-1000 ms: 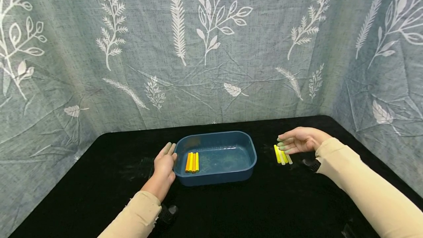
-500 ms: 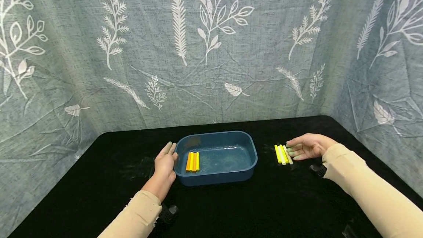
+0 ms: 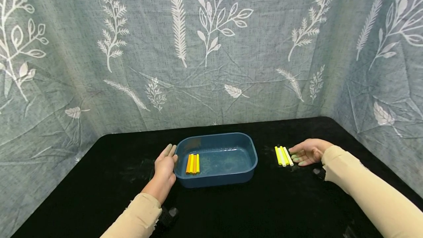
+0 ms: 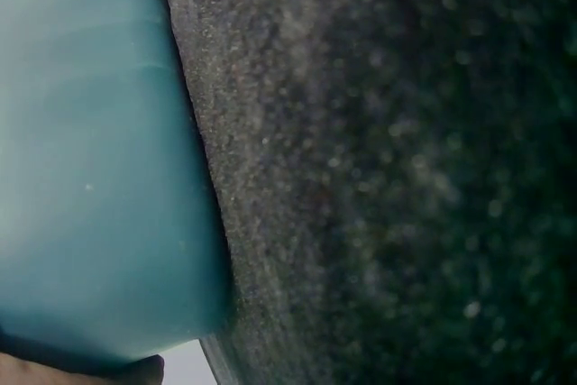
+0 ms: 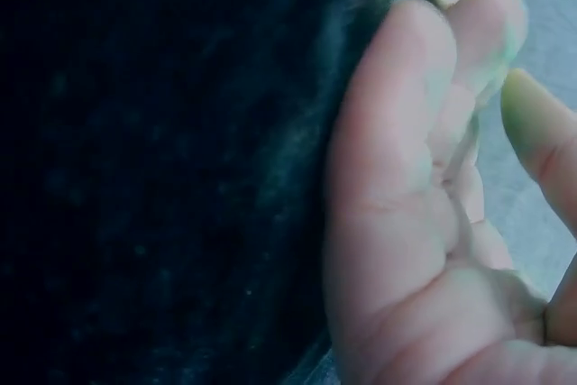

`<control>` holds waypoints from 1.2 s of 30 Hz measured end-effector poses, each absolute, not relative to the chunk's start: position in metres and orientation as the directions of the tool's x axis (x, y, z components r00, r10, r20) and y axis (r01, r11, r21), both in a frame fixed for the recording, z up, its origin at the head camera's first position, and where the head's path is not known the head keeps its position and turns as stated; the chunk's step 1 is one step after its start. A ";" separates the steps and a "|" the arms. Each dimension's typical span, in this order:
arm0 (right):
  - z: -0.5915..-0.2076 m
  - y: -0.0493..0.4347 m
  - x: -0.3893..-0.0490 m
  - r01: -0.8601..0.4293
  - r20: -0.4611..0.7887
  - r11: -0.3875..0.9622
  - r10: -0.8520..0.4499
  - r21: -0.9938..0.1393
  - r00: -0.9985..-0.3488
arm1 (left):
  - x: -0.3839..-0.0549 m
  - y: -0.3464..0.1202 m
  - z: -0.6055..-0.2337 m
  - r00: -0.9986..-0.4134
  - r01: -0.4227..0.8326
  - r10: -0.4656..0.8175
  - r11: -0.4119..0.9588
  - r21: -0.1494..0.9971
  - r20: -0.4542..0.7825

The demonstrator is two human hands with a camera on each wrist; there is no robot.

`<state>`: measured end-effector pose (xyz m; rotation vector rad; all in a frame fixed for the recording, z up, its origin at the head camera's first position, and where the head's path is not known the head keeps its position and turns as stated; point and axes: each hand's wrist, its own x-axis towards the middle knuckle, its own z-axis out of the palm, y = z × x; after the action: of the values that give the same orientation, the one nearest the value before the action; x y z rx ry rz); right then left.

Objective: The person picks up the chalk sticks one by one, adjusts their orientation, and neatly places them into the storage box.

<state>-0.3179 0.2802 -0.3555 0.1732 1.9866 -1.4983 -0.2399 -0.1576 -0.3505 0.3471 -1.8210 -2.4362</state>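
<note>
My left hand lies along the left end of a blue plastic basin, its fingers straight beside the rim. The basin's outer wall fills the left of the left wrist view. Inside the basin, orange and yellow chalk sticks lie side by side near its left end. On the black cloth to the right, several yellow and white chalk sticks form a row. Just right of that row is my right hand, fingers loosely bent, palm facing the chalk. Its fingertips bear green dust and hold nothing.
A black cloth covers the table. Behind it and at both sides hangs a grey-green curtain with white leaf patterns. The table's back edge runs along the curtain's foot.
My right hand has drawn back rightward and nearer, from over the chalk row to beside it. The rightmost white stick now lies closer in line with the others. My left hand stays put.
</note>
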 end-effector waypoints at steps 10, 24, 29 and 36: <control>-0.358 0.272 -0.321 0.432 -0.571 0.458 -0.224 -0.777 -0.789 | -0.238 -0.159 -0.352 -0.973 -0.067 -0.193 -0.287 0.956 -0.126; -0.354 0.260 -0.323 0.393 -0.556 0.582 -0.124 -0.712 -0.822 | -0.237 -0.161 -0.352 -0.976 -0.059 -0.191 -0.251 0.966 -0.109; -0.355 0.261 -0.324 0.395 -0.552 0.561 -0.136 -0.728 -0.823 | -0.238 -0.161 -0.351 -0.975 -0.060 -0.193 -0.254 0.965 -0.111; -0.353 0.273 -0.319 0.409 -0.548 0.495 -0.171 -0.766 -0.819 | -0.241 -0.159 -0.351 -0.972 -0.081 -0.191 -0.264 0.961 -0.134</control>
<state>-0.3194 0.2729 -0.3528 0.1950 2.1694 -1.3247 -0.2410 -0.1587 -0.3507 0.3449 -1.8612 -2.4184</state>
